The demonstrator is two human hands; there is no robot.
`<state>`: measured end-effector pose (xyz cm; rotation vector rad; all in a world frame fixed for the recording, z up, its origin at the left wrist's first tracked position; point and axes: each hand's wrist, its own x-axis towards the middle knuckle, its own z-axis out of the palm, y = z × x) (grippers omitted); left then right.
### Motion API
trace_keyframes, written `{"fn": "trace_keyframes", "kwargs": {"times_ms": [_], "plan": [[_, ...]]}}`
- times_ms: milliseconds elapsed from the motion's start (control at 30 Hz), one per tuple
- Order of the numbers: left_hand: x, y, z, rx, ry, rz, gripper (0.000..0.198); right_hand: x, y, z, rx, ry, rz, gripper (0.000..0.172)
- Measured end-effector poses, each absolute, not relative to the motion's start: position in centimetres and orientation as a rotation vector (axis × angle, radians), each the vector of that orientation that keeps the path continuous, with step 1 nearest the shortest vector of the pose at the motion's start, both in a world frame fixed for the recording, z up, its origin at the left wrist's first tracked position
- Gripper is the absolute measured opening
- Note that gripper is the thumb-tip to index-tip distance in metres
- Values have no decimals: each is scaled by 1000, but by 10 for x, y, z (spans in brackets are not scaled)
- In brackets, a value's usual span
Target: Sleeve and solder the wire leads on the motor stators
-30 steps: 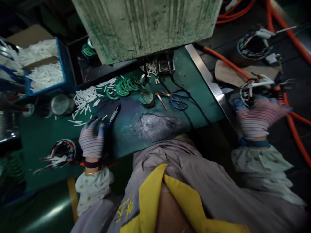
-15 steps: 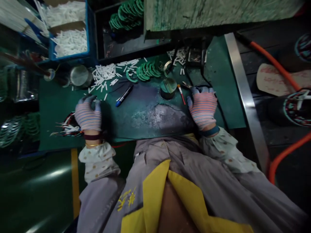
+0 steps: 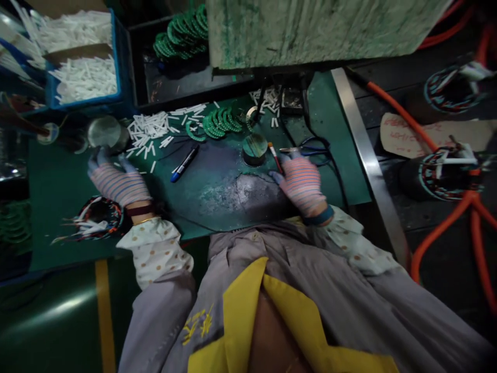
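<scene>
My left hand [image 3: 118, 181], in a striped glove, has its fingers apart at the near side of a round metal tin [image 3: 105, 133]; I cannot tell whether they touch it. Beside its wrist lies a wire-wound ring [image 3: 100, 217] with loose coloured leads. In a matching glove, my right hand [image 3: 303, 181] rests low over the green mat, thumb stretched out and nothing visibly gripped. Just beyond its fingertips are pliers [image 3: 310, 147] with dark handles, and left of those a small red-handled brush [image 3: 275, 155]. A blue marker [image 3: 185, 163] lies between the hands.
White tubes [image 3: 149, 129] are scattered behind the marker, with green curved strips [image 3: 221, 122] and a round dark block [image 3: 254, 148] to their right. A blue bin [image 3: 120, 67] holds more tubes. A metal edge [image 3: 359, 129] bounds the mat; wound cores [image 3: 438, 173] stand beyond.
My left hand has moved left and turned toward the tin, uncovering more of the wire-wound ring. My right hand has drawn back from the pliers, which now lie free. The view has shifted.
</scene>
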<state>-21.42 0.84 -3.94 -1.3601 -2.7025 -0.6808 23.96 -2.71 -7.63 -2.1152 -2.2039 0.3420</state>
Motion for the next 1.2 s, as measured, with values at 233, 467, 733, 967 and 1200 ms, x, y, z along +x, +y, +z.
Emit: {"fn": "trace_keyframes", "kwargs": {"times_ms": [233, 467, 733, 967, 1200], "plan": [[-234, 46, -29, -1082, -2904, -262, 90, 229, -10, -75, -2126, -2014, 378, 31], [-233, 59, -31, -1044, -2915, -250, 40, 237, -54, -35, -1479, -1975, 298, 38], [-244, 57, -31, -1100, -2954, -438, 34, 98, 19, 20, -997, -2478, 759, 42], [-264, 47, -61, -1242, -2772, -918, 42, -49, 73, 10, -1203, -2554, 739, 34], [-272, 43, -66, -1155, -2726, -908, 51, -122, 101, 15, -1264, -2582, 596, 32]]}}
